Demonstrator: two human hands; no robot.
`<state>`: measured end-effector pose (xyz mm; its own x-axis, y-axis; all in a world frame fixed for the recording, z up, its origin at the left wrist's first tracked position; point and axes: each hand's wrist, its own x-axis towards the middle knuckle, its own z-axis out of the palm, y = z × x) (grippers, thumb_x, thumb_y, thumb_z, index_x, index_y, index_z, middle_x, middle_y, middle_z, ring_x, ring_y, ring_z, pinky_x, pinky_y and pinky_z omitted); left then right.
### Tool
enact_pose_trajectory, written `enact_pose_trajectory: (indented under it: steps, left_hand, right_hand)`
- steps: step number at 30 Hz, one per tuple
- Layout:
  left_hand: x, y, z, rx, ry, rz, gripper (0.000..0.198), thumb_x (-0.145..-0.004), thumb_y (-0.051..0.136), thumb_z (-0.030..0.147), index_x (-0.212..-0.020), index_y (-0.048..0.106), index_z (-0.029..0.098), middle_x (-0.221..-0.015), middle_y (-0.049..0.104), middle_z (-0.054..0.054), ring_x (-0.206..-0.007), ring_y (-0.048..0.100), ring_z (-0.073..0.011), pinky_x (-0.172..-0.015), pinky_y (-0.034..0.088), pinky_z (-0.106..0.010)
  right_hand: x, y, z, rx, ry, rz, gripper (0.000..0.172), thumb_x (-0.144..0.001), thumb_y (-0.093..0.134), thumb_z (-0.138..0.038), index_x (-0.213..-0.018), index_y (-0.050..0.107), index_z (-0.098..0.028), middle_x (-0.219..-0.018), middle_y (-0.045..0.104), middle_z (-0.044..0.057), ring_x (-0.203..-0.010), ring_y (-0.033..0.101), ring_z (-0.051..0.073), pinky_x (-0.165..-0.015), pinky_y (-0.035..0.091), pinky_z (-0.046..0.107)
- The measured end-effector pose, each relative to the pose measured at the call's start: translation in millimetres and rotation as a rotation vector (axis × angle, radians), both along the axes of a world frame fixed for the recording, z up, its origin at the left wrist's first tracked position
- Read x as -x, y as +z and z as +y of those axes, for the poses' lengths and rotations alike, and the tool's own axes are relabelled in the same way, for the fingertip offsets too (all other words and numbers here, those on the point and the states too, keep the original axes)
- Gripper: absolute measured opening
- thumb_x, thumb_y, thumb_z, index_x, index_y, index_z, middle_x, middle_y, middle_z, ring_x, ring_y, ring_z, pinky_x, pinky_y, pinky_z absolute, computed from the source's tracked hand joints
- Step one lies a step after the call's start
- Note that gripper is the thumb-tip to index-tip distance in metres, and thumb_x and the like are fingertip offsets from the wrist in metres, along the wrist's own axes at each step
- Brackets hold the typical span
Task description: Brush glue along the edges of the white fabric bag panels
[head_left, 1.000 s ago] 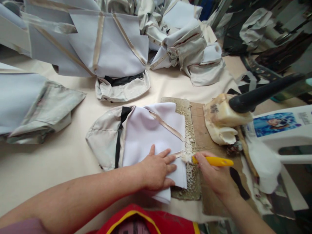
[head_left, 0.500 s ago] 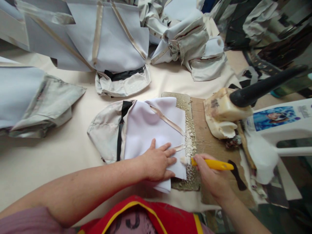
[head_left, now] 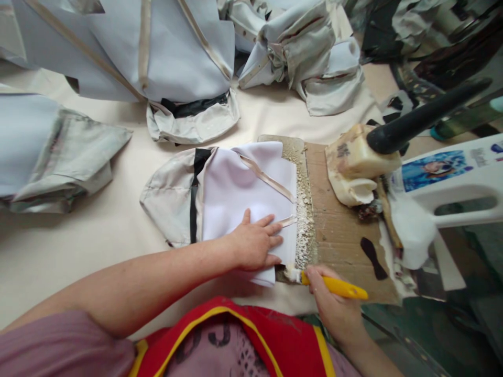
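Fingers [head_left: 274, 228], left hand [head_left: 253, 245]: spread apart, flat on white piece [head_left: 223, 193]. Fingers, right hand [head_left: 330, 298]: clamped on 1 yellow-handled brush [head_left: 338, 287], bristles [head_left: 293, 274] at white piece's near right corner. White piece: on worktop [head_left: 126, 230], right edge over 1 crusted board [head_left: 305, 230]. Cardboard [head_left: 338, 225]: right of board.

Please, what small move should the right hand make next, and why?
The right hand should perhaps lift the yellow-handled brush: its bristles are at the near right corner of the white material, on which the left hand lies flat.
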<state>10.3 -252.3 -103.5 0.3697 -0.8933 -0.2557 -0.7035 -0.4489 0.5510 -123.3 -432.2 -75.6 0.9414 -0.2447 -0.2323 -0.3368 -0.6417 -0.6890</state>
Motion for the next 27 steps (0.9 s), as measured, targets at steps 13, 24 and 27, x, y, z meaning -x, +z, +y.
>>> enact_pose_trajectory:
  steps: [13, 24, 27]
  left_hand:
    - [8, 20.7, 7, -0.045, 0.057, -0.166, 0.051, -0.086, 0.049, 0.052, -0.129, 0.047, 0.025, -0.144, 0.032, -0.007, -0.135, 0.019, -0.0329, -0.101, 0.018, -0.066]
    - [57, 3.6, 85, -0.170, 0.138, -0.539, 0.056, -0.088, 0.052, 0.022, -0.138, 0.031, 0.032, -0.140, 0.038, -0.010, -0.111, 0.050, -0.0327, -0.088, 0.040, -0.054]
    - [53, 6.0, 80, -0.158, 0.084, -0.510, 0.044, -0.087, 0.047, 0.017, -0.130, 0.041, 0.021, -0.125, 0.052, -0.013, -0.090, 0.057, -0.0261, -0.078, 0.047, -0.044]
  right_hand:
    - [23, 5.2, -6, 0.059, -0.030, -0.082, 0.032, -0.088, 0.047, -0.037, -0.063, 0.057, -0.019, -0.068, 0.060, 0.003, -0.066, 0.057, 0.016, -0.064, 0.045, 0.026]
    - [21, -22.0, -36, 0.009, -0.345, -0.059, 0.044, -0.075, 0.055, -0.058, -0.091, 0.068, -0.019, -0.085, 0.070, 0.006, -0.074, 0.066, 0.021, -0.058, 0.054, 0.022]
    - [18, -24.6, -36, -0.033, -0.322, -0.087, 0.043, -0.072, 0.058, -0.058, -0.090, 0.068, -0.020, -0.078, 0.070, 0.005, -0.069, 0.066, 0.021, -0.055, 0.054, 0.022]
